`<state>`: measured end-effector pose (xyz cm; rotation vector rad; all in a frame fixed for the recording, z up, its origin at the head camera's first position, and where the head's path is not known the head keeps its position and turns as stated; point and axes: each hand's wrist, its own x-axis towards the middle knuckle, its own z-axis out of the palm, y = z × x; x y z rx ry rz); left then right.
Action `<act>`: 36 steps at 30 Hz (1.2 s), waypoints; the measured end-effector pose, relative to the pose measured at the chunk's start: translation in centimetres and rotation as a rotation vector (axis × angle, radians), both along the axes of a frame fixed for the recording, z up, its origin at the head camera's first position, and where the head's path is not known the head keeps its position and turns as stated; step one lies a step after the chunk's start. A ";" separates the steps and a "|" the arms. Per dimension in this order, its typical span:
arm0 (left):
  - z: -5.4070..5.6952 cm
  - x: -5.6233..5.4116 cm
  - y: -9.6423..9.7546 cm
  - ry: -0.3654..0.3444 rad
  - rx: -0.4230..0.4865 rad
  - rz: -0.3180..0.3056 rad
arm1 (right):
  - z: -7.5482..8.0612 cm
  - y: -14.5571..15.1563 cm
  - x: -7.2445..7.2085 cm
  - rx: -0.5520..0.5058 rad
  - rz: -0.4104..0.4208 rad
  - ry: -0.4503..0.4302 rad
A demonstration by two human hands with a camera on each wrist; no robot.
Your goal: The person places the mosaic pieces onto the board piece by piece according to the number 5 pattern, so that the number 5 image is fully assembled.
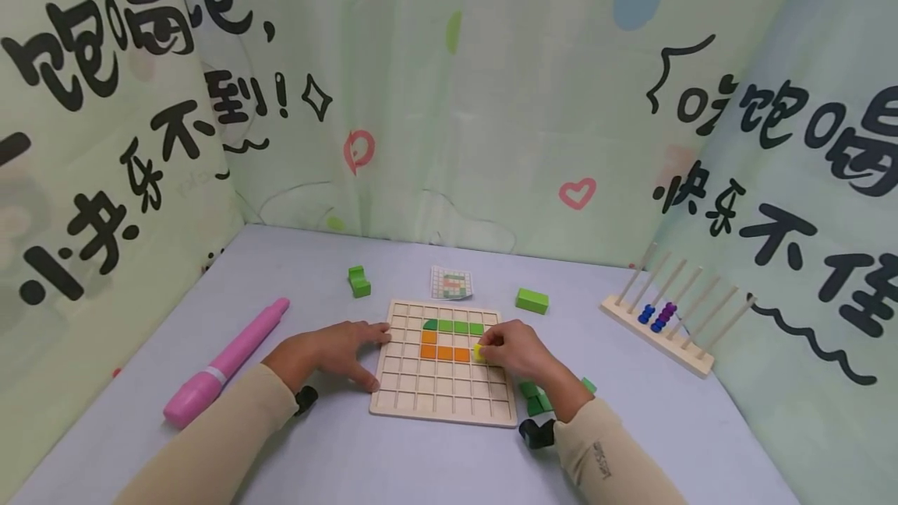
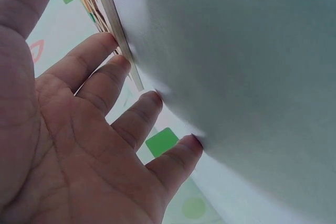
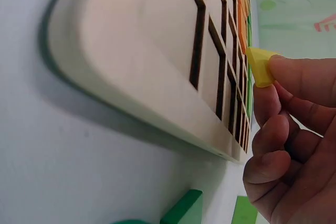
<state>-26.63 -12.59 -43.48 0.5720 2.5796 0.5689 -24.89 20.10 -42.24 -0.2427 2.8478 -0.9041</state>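
Note:
A wooden grid board (image 1: 435,396) lies in the middle of the table. One row of its cells holds green pieces (image 1: 461,327) with a dark green one at the left end; below them, orange pieces (image 1: 445,353) form a corner. My right hand (image 1: 517,349) pinches a small yellow piece (image 3: 260,66) between thumb and index finger, over the right part of the grid, level with the lower orange row. Its other fingers are curled. My left hand (image 1: 337,351) is spread at the board's left edge, fingertips right at the rim.
Beyond the board lie a pattern card (image 1: 452,284), a stepped green block (image 1: 359,282) and a green rectangular block (image 1: 532,301). More green pieces (image 1: 536,400) sit by my right wrist. A pink pen-shaped object (image 1: 228,361) is at left, a pegged bead rack (image 1: 655,337) at right.

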 end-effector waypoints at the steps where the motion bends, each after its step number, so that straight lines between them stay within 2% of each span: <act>1: -0.1 0.0 0.0 0.001 -0.003 0.000 | 0.0 -0.1 0.0 0.002 0.001 -0.004; 10: 0.1 0.2 0.1 -0.003 -0.007 -0.002 | -0.8 -0.6 -0.4 0.068 0.010 0.031; 23: 0.3 0.3 -0.1 0.000 0.011 -0.017 | -0.4 -1.6 -0.2 0.231 -0.013 0.051; 32: 0.4 0.2 -0.1 0.004 0.002 -0.023 | -0.5 -1.6 -0.2 0.254 -0.008 0.062; 36: 0.4 0.2 -0.1 0.002 0.009 -0.025 | -0.4 -1.0 0.0 0.201 0.029 0.069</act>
